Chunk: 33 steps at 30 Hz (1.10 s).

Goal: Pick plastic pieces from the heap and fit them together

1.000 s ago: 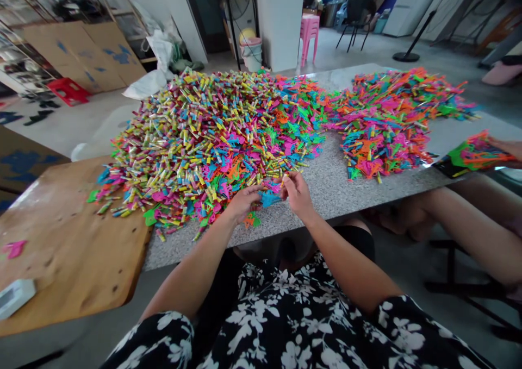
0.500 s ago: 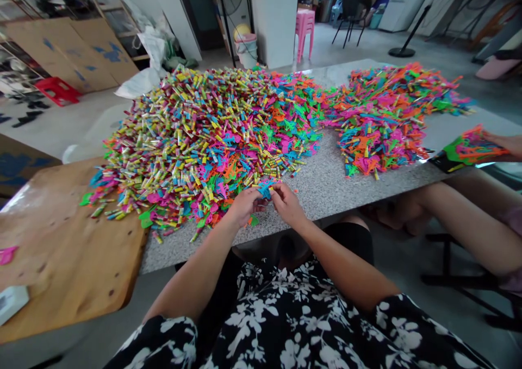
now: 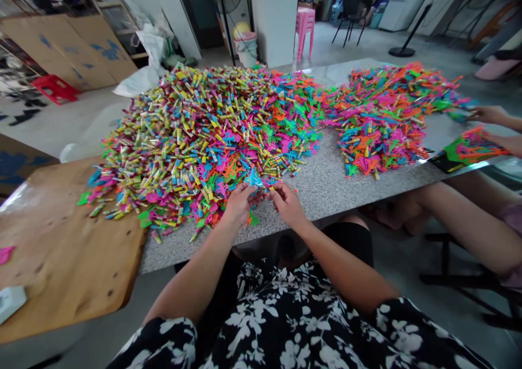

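Observation:
My left hand [image 3: 240, 203] is closed, with a small light-blue plastic piece [image 3: 255, 177] pinched between thumb and fingers. Beside it, my right hand [image 3: 289, 205] has thumb and forefinger pressed together; a tiny pinkish and yellow bit shows at the tips, too small to make out. Both hands are over the table's near edge, fingertips a short gap apart. Right in front of them spreads a large heap of small wrapped tubes [image 3: 175, 124], yellow, red and blue, mixed with flat pink, green, orange and blue plastic pieces [image 3: 228, 165].
Another bright heap [image 3: 383, 113] covers the right part of the speckled grey table [image 3: 326, 176]. At far right a co-worker's hands [image 3: 491, 114] work near a dark bag [image 3: 448, 161] of colourful pieces. A wooden board [image 3: 69, 249] adjoins on the left, bearing a white device [image 3: 11, 302].
My hands have drawn slightly apart, and the blue piece now stands up in my left fingers. A co-worker's second hand has come in at the far right, by the heap.

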Each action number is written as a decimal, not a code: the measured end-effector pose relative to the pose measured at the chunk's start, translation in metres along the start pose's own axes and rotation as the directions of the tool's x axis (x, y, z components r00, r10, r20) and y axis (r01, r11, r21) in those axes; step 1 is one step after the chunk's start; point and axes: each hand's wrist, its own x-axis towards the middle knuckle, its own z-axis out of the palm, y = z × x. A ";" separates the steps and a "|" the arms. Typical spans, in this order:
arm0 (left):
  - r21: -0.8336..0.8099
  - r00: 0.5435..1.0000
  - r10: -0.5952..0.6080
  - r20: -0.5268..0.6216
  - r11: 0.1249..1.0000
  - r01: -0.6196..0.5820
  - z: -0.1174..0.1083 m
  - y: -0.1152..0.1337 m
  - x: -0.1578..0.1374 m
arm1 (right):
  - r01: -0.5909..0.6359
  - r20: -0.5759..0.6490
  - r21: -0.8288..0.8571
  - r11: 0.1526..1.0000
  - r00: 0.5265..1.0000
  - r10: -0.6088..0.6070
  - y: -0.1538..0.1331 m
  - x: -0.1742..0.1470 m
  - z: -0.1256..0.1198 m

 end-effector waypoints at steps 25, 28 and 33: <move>0.168 0.962 0.266 -0.053 0.952 -0.254 0.026 -0.029 -0.007 | 0.160 0.009 -0.149 0.976 0.987 -0.161 -0.006 -0.003 -0.013; 0.205 0.952 0.297 -0.074 0.939 -0.277 0.034 -0.044 -0.011 | 0.015 0.065 -0.057 0.998 0.998 -0.012 -0.002 -0.005 -0.013; 0.315 0.982 0.190 -0.004 0.932 -0.179 0.029 -0.058 -0.009 | -0.268 0.173 0.071 0.961 0.952 0.253 0.012 0.005 -0.036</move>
